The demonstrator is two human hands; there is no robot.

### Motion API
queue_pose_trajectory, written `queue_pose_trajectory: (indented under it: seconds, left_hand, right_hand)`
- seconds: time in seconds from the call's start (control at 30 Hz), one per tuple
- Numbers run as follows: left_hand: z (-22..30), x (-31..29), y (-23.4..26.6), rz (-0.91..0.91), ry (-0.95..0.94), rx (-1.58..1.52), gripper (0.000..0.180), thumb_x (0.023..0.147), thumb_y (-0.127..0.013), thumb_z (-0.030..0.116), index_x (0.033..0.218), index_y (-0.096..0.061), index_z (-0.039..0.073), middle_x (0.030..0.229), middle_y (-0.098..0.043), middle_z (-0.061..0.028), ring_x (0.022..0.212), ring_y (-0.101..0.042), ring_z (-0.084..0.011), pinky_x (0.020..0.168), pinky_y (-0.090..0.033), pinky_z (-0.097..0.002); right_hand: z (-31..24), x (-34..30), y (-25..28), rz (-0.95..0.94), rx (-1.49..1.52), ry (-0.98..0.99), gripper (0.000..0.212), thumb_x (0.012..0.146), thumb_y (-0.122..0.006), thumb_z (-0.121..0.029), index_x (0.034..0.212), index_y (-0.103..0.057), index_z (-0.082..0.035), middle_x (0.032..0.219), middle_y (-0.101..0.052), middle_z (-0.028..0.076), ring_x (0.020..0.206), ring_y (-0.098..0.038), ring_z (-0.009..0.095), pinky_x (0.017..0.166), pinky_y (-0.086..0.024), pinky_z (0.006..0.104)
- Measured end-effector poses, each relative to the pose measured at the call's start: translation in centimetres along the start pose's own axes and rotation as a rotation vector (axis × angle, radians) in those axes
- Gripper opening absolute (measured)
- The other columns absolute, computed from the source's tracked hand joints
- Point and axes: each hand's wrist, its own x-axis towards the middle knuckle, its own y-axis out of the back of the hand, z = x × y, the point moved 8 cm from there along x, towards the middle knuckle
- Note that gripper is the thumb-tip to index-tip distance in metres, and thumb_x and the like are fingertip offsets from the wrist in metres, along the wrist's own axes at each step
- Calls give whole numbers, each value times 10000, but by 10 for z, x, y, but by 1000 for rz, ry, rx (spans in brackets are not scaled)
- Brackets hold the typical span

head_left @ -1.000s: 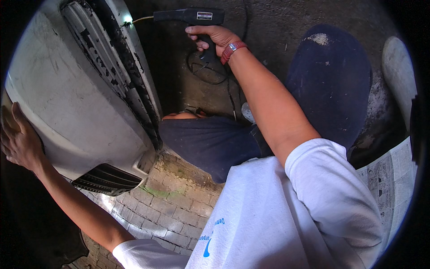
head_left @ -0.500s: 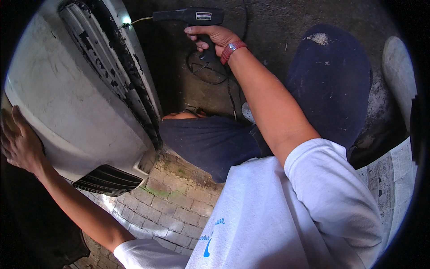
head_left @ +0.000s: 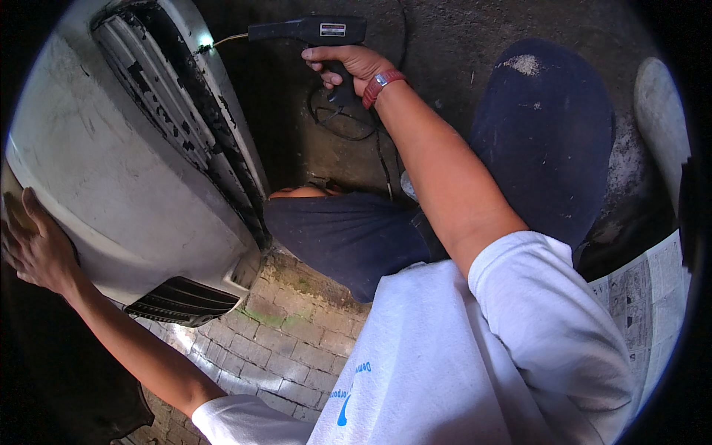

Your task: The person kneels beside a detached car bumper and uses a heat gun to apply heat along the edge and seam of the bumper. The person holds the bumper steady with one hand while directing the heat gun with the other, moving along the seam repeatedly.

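Note:
A black pistol-shaped soldering gun [head_left: 304, 31] is in my right hand [head_left: 348, 65], with fingers wrapped round its grip. Its thin copper-coloured tip reaches the inner edge of a worn white car bumper [head_left: 111, 156], where a bright spot of light shows. Whether the tip presses into the plastic is too small to tell. On the bumper's far left side rests my left hand [head_left: 41, 241], fingers spread along the outer edge. Black flaking patches line the bumper's ribbed inner channel, and a dark grille [head_left: 182, 300] fills its lower end.
The gun's black cable [head_left: 345, 137] loops on the dark floor below my right hand. My knees in dark blue trousers [head_left: 545, 141] flank that arm. Paving bricks [head_left: 297, 341] lie beneath the bumper's near end. Printed newspaper [head_left: 645, 297] lies at the right, below a pale rounded object [head_left: 656, 111].
My right hand and the soldering gun have shifted slightly left, the tip moving a little down the bumper's edge. My left hand has slid slightly nearer while staying on the bumper.

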Motion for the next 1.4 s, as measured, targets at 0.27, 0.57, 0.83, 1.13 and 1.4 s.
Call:
queue_pose_trajectory:
  seconds: [0.27,0.57,0.83,1.13,1.4]
  left_hand:
    - [3,-1,3,1,-1,-16,868,972,-244,885,1452,-675,304,1342,-743,-79,1312,-656,-342,1186,-363,-592]
    - [4,-1,6,4,-1,-28,874,971,-242,886,1459,-667,299,1356,-732,-82,1324,-644,-342,1188,-361,-590]
    - [6,-2,8,9,5,-43,879,971,-241,886,1466,-661,294,1369,-723,-85,1334,-634,-343,1190,-359,-589]
    - [7,-4,9,9,8,-48,884,971,-239,887,1474,-653,289,1384,-712,-89,1346,-622,-343,1192,-356,-587]
    - [8,-5,10,10,14,-51,889,971,-237,887,1480,-646,284,1396,-703,-91,1356,-612,-344,1194,-354,-585]
  right_hand:
    - [1,-1,1,15,10,-10,244,886,-879,-262,984,-745,-82,820,-698,-14,481,-529,53,570,-460,255]
    - [0,-3,0,27,-4,-18,250,883,-884,-274,967,-746,-84,827,-703,-12,485,-531,53,584,-458,262]
    - [3,-2,1,15,14,-24,242,899,-871,-264,984,-744,-76,842,-708,-1,492,-540,57,580,-465,259]
    - [-7,-6,-6,-49,18,56,327,879,-887,-263,1091,-753,-52,1041,-804,118,495,-573,67,538,-476,203]
    - [-6,-4,-4,13,-6,20,269,889,-869,-263,1000,-737,-57,920,-780,121,468,-557,64,525,-485,216]
